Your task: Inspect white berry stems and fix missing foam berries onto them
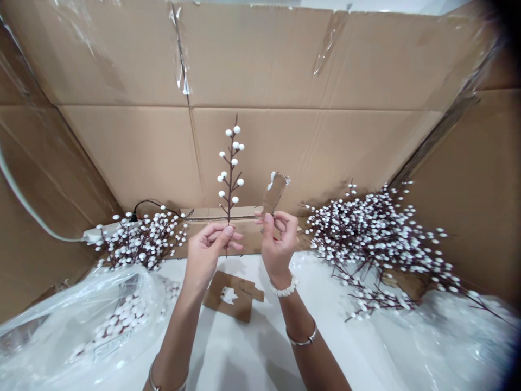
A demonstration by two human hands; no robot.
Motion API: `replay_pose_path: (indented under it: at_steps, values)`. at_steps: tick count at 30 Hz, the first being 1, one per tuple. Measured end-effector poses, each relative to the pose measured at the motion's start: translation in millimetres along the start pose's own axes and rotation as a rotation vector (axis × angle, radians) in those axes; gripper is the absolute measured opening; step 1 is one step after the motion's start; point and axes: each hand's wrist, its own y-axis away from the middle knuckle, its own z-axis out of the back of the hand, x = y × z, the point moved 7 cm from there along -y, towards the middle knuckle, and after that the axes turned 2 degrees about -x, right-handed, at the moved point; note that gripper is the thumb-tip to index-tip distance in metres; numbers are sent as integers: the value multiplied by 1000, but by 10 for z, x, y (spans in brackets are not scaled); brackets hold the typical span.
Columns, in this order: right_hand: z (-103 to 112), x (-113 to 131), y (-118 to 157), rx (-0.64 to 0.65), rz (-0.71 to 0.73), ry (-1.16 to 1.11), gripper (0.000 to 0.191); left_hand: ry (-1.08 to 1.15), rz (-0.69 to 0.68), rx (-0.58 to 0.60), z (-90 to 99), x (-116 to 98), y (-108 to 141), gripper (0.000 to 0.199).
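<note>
The fingers of our left hand (209,244) are clamped on the lower stem of a white-berry sprig (231,182), held upright; those of our right hand (279,239) pinch a cardboard strip (274,194) with a ragged, white-smeared end, apart from the sprig. Berries sit along most of the sprig while a few twigs look bare, so we judge it mostly filled, perhaps not finished. Below lies a cardboard piece (240,309) with a white smear. The heap of berried sprigs (366,228) at right seems done; white berries (126,315) in the clear plastic bag (44,342) at left suggest more remains. Past our hands, the cardboard wall (285,146) bounds the table (248,364); open room lies above our hands and between bag and heap.
</note>
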Motion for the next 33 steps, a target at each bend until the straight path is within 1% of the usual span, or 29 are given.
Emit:
replay_pose_path:
  at_steps: [2,6,12,19,24,33]
  values:
    - [25,-2,-26,-12,-16,7,12,-11,25,30,-20,24,10,29]
    - [34,-31,-55,-23,-94,-35,14,-35,60,91,-74,64,40,27]
    - [11,-42,-59,-25,-167,-80,15,-120,36,163,-164,55,66,23]
    - [-25,10,-30,-12,-128,-49,14,-157,43,168,-183,52,86,23]
    - [-56,-11,5,-6,-170,-88,15,-158,39,168,-193,55,78,24]
    - [-54,-19,9,-13,-181,-102,15,-162,40,164,-185,41,78,23]
